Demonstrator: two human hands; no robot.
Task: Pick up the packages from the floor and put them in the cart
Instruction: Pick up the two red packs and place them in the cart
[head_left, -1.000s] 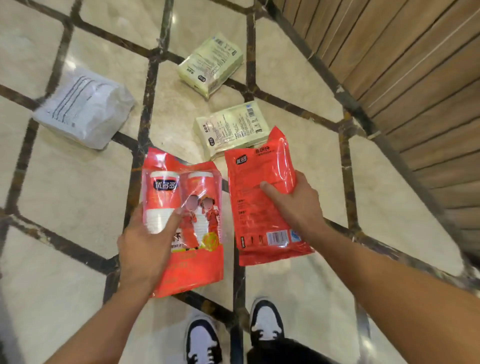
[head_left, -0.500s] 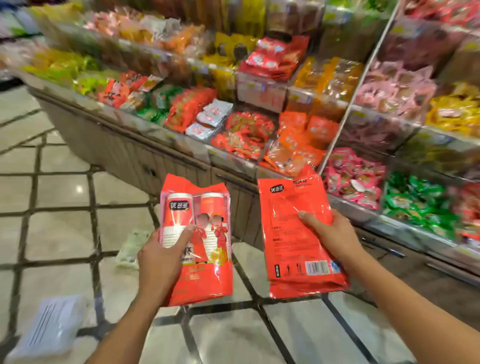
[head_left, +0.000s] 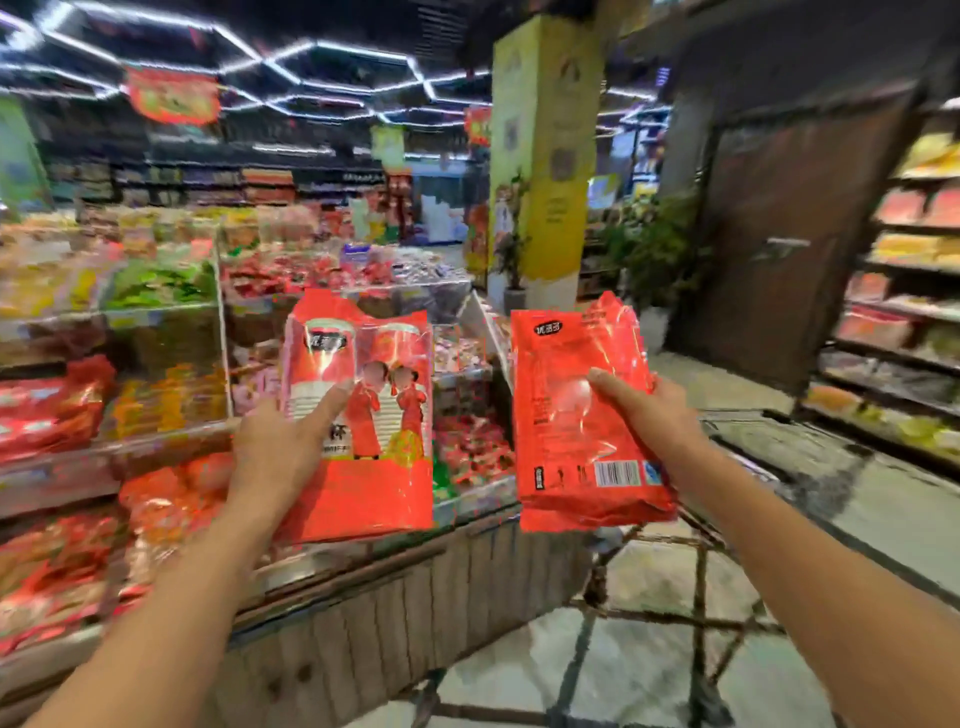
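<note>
Gripping one package apiece, the person holds both upright at chest height, apart from each other, each free to be dropped separately. On the left, the left hand (head_left: 280, 447) clamps the red cup package (head_left: 363, 415) by its lower left edge, thumb across the front, so the printed side with its cups and two figures faces the camera. Behind it, the snack display (head_left: 156, 332) fills the blurred background. To the right, the right hand (head_left: 649, 415) pinches the red foil package (head_left: 582, 410) by its right side, barcode low. No cart shows clearly; judging by the raised pose, the carry to it is underway.
</note>
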